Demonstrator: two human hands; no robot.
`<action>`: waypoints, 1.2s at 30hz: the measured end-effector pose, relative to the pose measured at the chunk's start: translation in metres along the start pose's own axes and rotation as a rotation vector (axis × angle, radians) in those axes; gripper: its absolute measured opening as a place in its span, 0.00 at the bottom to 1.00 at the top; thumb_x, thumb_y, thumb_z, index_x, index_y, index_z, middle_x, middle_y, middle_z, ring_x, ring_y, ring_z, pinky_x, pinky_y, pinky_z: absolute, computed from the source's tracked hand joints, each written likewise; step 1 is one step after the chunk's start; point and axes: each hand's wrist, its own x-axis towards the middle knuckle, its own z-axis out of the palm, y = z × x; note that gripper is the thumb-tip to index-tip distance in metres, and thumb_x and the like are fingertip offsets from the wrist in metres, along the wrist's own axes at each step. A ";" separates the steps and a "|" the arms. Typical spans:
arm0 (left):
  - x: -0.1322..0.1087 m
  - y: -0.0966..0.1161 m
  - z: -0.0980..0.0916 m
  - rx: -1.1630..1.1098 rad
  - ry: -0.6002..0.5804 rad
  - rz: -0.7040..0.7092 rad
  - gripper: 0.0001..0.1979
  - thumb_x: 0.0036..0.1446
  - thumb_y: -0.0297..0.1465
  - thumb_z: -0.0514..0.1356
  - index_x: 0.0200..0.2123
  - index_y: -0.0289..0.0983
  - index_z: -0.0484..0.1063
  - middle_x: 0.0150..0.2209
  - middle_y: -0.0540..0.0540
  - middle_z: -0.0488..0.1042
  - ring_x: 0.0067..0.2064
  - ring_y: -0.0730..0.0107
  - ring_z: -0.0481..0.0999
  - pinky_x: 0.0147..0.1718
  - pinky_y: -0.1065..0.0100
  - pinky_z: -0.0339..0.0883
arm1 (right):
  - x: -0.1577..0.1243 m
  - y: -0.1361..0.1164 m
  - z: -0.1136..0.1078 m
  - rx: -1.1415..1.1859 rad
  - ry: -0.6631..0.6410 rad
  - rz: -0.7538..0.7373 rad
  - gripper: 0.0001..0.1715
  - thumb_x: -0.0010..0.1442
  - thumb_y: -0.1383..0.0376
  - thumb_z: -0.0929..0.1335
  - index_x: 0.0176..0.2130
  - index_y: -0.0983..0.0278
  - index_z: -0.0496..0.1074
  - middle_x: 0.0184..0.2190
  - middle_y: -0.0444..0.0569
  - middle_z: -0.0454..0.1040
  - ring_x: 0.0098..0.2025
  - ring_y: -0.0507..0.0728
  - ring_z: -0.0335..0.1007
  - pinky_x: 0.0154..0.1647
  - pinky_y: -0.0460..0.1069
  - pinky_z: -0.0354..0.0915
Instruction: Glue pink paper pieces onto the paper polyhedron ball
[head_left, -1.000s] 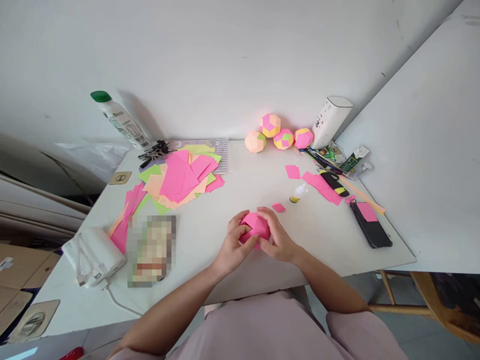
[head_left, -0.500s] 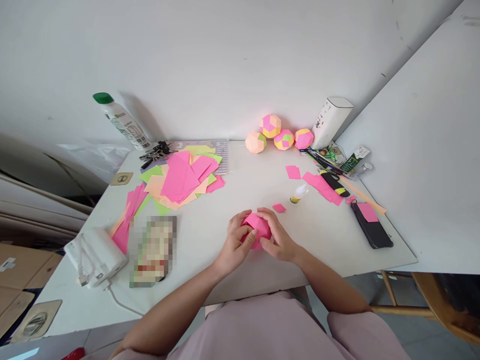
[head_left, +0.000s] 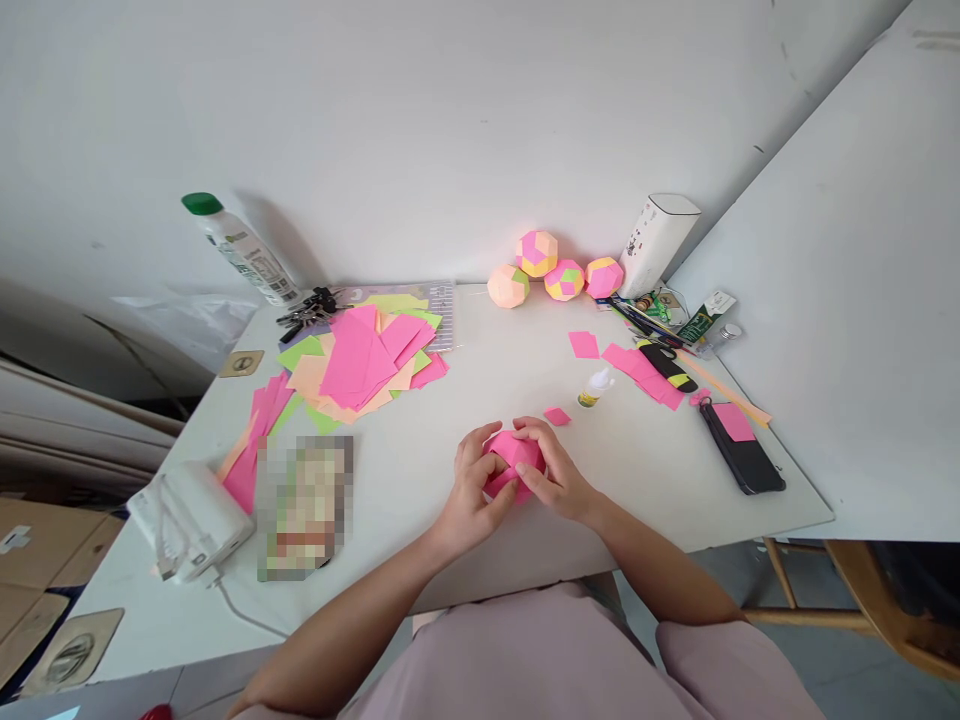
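Observation:
A pink faceted paper ball (head_left: 513, 449) sits between my hands near the table's front edge. My left hand (head_left: 476, 490) grips its left side, with a finger at a dark gap in the ball's surface and the thumb along the lower front. From the right, my right hand (head_left: 555, 470) closes round it, thumb on the front facets and fingers over the top. Just beyond the ball lies a small pink paper diamond (head_left: 557, 416). A small white glue bottle (head_left: 596, 387) with a yellow label stands to its right.
Behind are several finished paper balls (head_left: 537, 254). A pile of coloured paper sheets (head_left: 360, 360) lies at left, near a white power bank (head_left: 199, 520) and a phone with a blurred screen (head_left: 306, 505). Pink strips (head_left: 645, 375), a cutter (head_left: 667, 366) and a black case (head_left: 742, 450) lie right.
My left finger has shifted into the gap in the ball, and my right thumb has moved up onto its front. The camera view has shifted slightly.

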 end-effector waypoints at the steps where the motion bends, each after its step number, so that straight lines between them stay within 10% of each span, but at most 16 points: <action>1: 0.000 0.000 0.000 -0.014 -0.001 -0.001 0.07 0.57 0.29 0.54 0.26 0.38 0.62 0.59 0.39 0.57 0.62 0.52 0.54 0.54 0.49 0.61 | 0.000 0.001 0.000 0.003 0.004 -0.002 0.19 0.62 0.63 0.63 0.53 0.58 0.59 0.59 0.54 0.56 0.63 0.61 0.52 0.61 0.59 0.55; 36: 0.003 -0.004 -0.004 -0.214 0.040 -0.106 0.16 0.61 0.35 0.51 0.22 0.38 0.63 0.56 0.41 0.61 0.63 0.56 0.56 0.51 0.57 0.65 | 0.000 -0.003 0.003 0.258 0.000 0.128 0.18 0.61 0.55 0.63 0.49 0.59 0.61 0.56 0.54 0.57 0.60 0.59 0.57 0.58 0.57 0.58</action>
